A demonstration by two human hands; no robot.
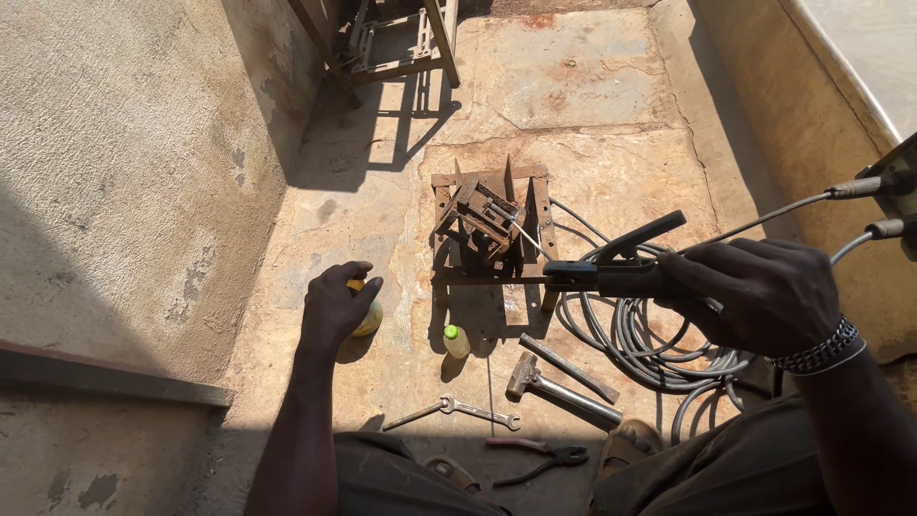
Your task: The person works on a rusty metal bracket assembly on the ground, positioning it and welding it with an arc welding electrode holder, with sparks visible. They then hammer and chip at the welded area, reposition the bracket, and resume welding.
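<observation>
A rough, stained concrete floor (592, 86) lies in hard sunlight, with a rusty welded frame of flat steel bars (492, 225) standing on it. The right hand (764, 291), a metal chain bracelet (820, 349) at its wrist, is clamped around the black handle of a welding electrode holder (611, 272), whose thin rod (525, 234) points into the frame. The left hand (336, 304) rests with curled fingers on top of a round yellow object (368, 317) on the floor, left of the frame; what it is cannot be told. Grey rubber cable (635, 334) lies coiled under the holder. Nearby lie a small green-capped bottle (456, 340), a steel hammer (554, 385), a double-ended wrench (465, 411) and red-handled pliers (540, 456).
</observation>
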